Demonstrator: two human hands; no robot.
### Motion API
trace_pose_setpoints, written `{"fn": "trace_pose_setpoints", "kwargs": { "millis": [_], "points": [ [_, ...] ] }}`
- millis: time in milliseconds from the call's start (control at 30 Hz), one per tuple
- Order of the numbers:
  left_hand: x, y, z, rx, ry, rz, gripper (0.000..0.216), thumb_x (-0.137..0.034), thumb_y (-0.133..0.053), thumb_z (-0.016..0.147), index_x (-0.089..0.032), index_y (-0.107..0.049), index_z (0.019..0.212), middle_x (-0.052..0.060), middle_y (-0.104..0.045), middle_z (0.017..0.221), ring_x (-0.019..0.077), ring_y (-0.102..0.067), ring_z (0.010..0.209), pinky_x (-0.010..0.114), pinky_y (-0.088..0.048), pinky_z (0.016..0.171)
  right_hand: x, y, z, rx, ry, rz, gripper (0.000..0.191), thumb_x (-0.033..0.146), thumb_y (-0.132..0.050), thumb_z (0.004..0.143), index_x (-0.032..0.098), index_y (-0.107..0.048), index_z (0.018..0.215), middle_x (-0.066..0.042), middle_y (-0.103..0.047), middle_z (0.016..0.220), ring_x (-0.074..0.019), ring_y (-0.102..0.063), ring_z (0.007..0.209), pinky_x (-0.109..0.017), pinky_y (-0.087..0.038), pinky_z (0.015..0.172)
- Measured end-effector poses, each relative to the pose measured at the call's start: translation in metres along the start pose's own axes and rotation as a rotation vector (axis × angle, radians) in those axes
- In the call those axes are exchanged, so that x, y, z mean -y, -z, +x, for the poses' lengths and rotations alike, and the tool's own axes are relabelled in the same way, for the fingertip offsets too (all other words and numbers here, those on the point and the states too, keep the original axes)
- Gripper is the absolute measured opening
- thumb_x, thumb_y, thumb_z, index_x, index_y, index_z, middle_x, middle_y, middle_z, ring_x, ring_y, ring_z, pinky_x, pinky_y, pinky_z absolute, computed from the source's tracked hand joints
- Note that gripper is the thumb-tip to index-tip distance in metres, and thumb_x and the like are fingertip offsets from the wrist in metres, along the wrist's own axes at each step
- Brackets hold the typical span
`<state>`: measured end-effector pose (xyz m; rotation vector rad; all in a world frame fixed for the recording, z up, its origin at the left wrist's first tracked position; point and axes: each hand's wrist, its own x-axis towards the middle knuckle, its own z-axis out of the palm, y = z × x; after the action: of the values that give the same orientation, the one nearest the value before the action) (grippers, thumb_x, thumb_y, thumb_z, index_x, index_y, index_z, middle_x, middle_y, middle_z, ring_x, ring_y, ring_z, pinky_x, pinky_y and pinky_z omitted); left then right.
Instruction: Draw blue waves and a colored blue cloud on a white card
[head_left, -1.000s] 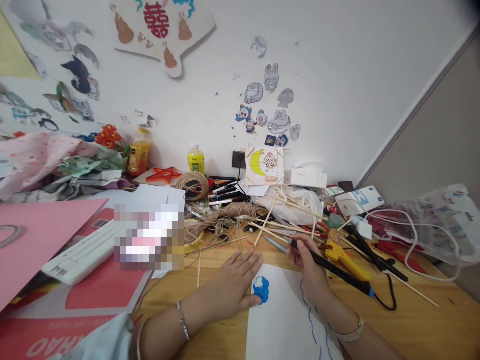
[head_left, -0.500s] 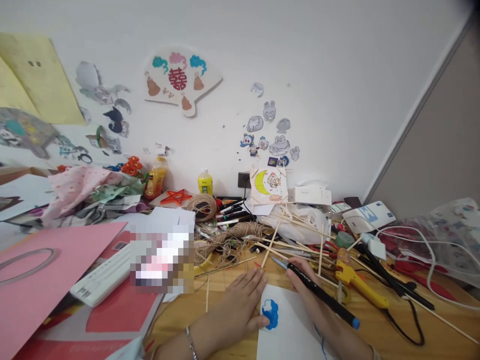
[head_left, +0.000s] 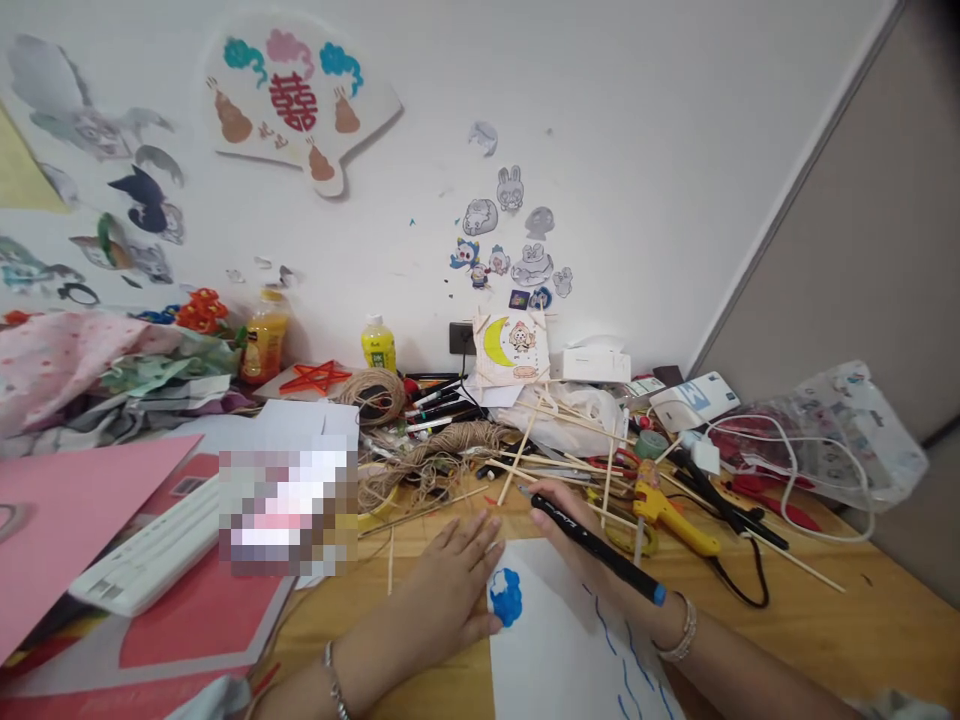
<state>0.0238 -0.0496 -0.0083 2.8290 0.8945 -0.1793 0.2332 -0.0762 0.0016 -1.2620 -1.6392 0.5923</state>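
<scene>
The right hand (head_left: 589, 568) grips one black marker (head_left: 600, 553), tip pointing away past the sheet's far edge; the left hand (head_left: 444, 565) lies flat, fingers spread, gripping nothing. One white sheet (head_left: 547, 645) extends below the grip, bearing one blue cloud shape (head_left: 508, 604) and several wavy lines, partly hidden, uncountable. The step in hand appears to be marking the sheet; a further stroke would call for tip contact. One glue gun (head_left: 673, 517) lies right of the grip.
</scene>
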Motion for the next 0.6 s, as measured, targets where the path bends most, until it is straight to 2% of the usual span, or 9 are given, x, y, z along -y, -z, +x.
{"fn": "trace_pose_setpoints", "kwargs": {
  "millis": [133, 233, 300, 433, 600],
  "points": [
    [-0.005, -0.015, -0.002, -0.084, 0.05, 0.032, 0.069, -0.051, -0.052, 0.087, -0.009, -0.041, 0.14, 0.021, -0.025, 0.149, 0.0364, -0.018, 0.139, 0.057, -0.02, 0.11, 0.016, 0.013, 0.006, 0.041, 0.028, 0.001, 0.012, 0.028, -0.055, 0.083, 0.023, -0.061, 0.091, -0.003, -0.065, 0.09, -0.0197, -0.061, 0.085, -0.032, -0.047, 0.077],
    [-0.006, -0.019, -0.005, -0.143, 0.022, 0.01, 0.069, -0.052, -0.052, 0.087, -0.011, -0.039, 0.141, 0.02, -0.025, 0.149, 0.0357, -0.02, 0.139, 0.056, -0.022, 0.11, 0.021, 0.008, 0.001, 0.112, -0.097, 0.138, 0.006, 0.028, -0.056, 0.08, 0.022, -0.059, 0.081, 0.001, -0.064, 0.071, -0.016, -0.059, 0.065, -0.026, -0.046, 0.06],
    [-0.005, -0.018, -0.006, -0.135, 0.02, -0.003, 0.074, -0.052, -0.054, 0.085, -0.011, -0.035, 0.143, 0.019, -0.021, 0.151, 0.0361, -0.019, 0.139, 0.055, -0.021, 0.11, 0.018, -0.003, -0.005, 0.172, -0.174, 0.186, 0.009, 0.028, -0.059, 0.076, 0.022, -0.055, 0.07, 0.003, -0.06, 0.061, -0.0142, -0.056, 0.056, -0.024, -0.043, 0.053],
    [-0.004, -0.018, -0.007, -0.1, 0.017, -0.028, 0.075, -0.051, -0.051, 0.088, -0.008, -0.031, 0.144, 0.02, -0.017, 0.151, 0.036, -0.016, 0.14, 0.055, -0.021, 0.11, 0.003, -0.024, -0.014, 0.232, -0.167, 0.105, 0.02, 0.024, -0.061, 0.071, 0.02, -0.051, 0.054, 0.003, -0.055, 0.051, -0.0123, -0.049, 0.05, -0.023, -0.039, 0.049],
    [-0.002, -0.029, -0.002, -0.14, 0.018, -0.015, 0.066, -0.051, -0.042, 0.093, -0.011, -0.032, 0.144, 0.019, -0.02, 0.151, 0.0349, -0.017, 0.14, 0.055, -0.021, 0.11, -0.009, -0.03, -0.015, 0.252, -0.121, 0.045, 0.02, 0.021, -0.058, 0.073, 0.02, -0.052, 0.053, 0.001, -0.058, 0.053, -0.0136, -0.052, 0.051, -0.024, -0.04, 0.05]
  ]
}}
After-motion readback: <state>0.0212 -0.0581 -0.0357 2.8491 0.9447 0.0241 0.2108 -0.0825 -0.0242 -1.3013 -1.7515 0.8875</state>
